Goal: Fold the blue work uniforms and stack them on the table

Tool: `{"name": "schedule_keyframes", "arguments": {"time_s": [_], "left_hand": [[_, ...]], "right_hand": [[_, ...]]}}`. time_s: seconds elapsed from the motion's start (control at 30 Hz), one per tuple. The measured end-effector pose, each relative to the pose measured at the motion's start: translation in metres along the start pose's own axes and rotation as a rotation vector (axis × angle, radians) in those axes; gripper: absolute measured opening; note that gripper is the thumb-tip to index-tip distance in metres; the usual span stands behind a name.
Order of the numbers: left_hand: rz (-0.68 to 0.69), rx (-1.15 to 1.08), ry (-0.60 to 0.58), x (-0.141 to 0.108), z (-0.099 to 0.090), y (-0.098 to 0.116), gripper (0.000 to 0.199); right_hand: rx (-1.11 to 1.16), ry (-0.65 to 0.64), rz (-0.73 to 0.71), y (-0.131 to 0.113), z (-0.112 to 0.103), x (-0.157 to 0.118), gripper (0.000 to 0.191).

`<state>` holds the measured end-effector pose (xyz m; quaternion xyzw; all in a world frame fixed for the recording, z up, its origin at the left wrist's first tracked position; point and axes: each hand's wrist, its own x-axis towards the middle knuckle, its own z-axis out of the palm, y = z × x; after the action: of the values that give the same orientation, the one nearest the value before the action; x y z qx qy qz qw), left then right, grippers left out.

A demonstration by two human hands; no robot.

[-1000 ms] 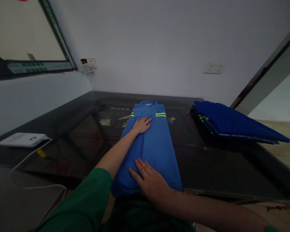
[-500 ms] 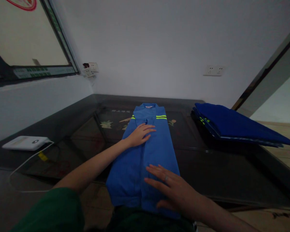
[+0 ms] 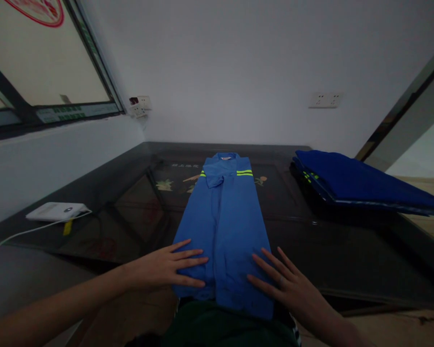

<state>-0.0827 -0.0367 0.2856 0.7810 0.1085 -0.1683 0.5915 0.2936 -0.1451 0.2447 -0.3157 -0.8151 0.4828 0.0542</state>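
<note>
A blue work jacket (image 3: pixel 226 212) with yellow-green stripes lies folded lengthwise in front of me. Its collar points to the wall, and its near end hangs past the table's front edge. My left hand (image 3: pixel 173 265) rests on the left side of the near part, fingers spread. On the right side of that same part lies my right hand (image 3: pixel 282 279), also with spread fingers and a ring on one of them. Neither hand grips the cloth.
Darker blue folded clothes (image 3: pixel 358 178) are stacked at the right of the dark glossy table (image 3: pixel 304 246). A white power bank (image 3: pixel 58 211) with a cable lies at the left. Behind the table stands a wall with sockets (image 3: pixel 325 100); a window is at the left.
My left hand has moved from the upper middle of the jacket back to its near left part. My right hand has shifted a little to the right, its fingers now more spread.
</note>
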Motion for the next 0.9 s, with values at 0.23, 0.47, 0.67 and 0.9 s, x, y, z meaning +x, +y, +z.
{"name": "schedule_keyframes", "arguments": {"time_s": [0.23, 0.47, 0.67, 0.9], "left_hand": [[0.027, 0.177, 0.125, -0.007, 0.023, 0.006, 0.058], [0.119, 0.117, 0.151, -0.007, 0.002, 0.013, 0.041], [0.045, -0.135, 0.146, -0.004, -0.004, 0.017, 0.043], [-0.048, -0.615, 0.051, 0.026, -0.064, 0.033, 0.049]], "right_hand": [[0.104, -0.101, -0.25, 0.003, -0.014, 0.031, 0.059], [0.27, -0.1, -0.303, 0.003, -0.029, 0.03, 0.05], [0.589, -0.157, -0.164, 0.003, -0.052, 0.034, 0.048], [0.875, -0.258, 0.019, 0.013, -0.102, 0.035, 0.046]]}}
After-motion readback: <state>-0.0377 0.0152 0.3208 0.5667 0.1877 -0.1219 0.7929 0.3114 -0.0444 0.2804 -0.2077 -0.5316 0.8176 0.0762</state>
